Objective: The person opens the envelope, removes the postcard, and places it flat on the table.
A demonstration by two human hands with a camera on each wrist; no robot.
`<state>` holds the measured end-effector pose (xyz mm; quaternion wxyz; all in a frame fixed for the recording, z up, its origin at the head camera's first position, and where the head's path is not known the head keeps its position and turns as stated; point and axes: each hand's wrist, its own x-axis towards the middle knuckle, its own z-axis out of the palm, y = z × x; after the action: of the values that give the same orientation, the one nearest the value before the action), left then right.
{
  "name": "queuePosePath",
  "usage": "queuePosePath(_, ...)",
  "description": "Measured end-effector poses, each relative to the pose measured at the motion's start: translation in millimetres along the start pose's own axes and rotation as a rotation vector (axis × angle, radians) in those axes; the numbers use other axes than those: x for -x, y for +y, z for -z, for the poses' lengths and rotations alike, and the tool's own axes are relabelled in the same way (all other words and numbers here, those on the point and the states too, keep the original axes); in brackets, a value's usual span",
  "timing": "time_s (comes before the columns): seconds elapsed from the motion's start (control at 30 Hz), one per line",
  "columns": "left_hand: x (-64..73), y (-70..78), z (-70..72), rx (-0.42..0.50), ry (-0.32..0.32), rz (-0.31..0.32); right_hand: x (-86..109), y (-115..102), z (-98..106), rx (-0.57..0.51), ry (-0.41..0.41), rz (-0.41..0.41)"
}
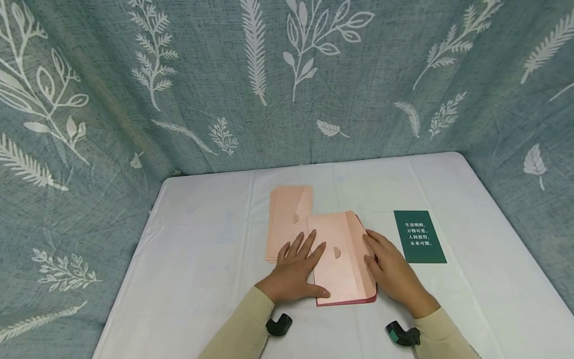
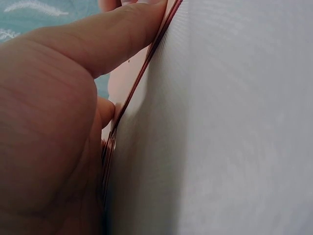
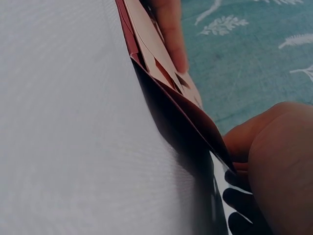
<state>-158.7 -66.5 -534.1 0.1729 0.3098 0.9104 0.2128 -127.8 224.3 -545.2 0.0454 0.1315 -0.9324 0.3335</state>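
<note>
A pale pink envelope [image 1: 334, 279] with a red underside lies in front of me, its flap along the right side and a half-round notch near the middle. My left hand [image 1: 296, 274] rests on its left part, fingers spread and the thumb near the bottom edge. With my right hand [image 1: 394, 269] I pinch the flap [image 1: 364, 259] at its right edge. In the right wrist view the flap [image 3: 181, 117] stands tilted up from the table, and the right hand [image 3: 279, 152] is at its outer edge. My left fingertips overlap a stack of similar envelopes [image 1: 287, 209] behind.
A dark green card [image 1: 420, 237] with white lettering lies to the right of my right hand. White cloth covers the table [image 1: 202, 224]. A teal curtain [image 1: 215, 89] with white leaf patterns hangs along the back and both sides.
</note>
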Motion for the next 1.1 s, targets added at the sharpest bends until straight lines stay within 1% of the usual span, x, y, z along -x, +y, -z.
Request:
queuePosePath(0.23, -0.7, -0.2, -0.5, 0.007, 0.003, 0.0, -0.2, 0, 1, 0.037, -0.018, -0.015)
queuePosePath(0.47, -1.1, 0.1, -0.4, 0.008, -0.001, 0.001, 0.7, 1, 0, 0.081, -0.036, 0.006)
queuePosePath(0.77, -1.1, 1.3, 0.7, 0.013, 0.001, 0.007, -0.2, 1, 1, 0.095, -0.042, 0.021)
queuePosePath(0.93, -2.3, 8.0, 1.1, 0.024, 0.018, 0.033, -0.3, 1, 1, 0.103, -0.04, 0.023)
queuePosePath(1.1, -6.9, 19.3, -2.6, 0.01, 0.042, 0.085, 0.2, 1, 1, 0.096, -0.043, 0.017)
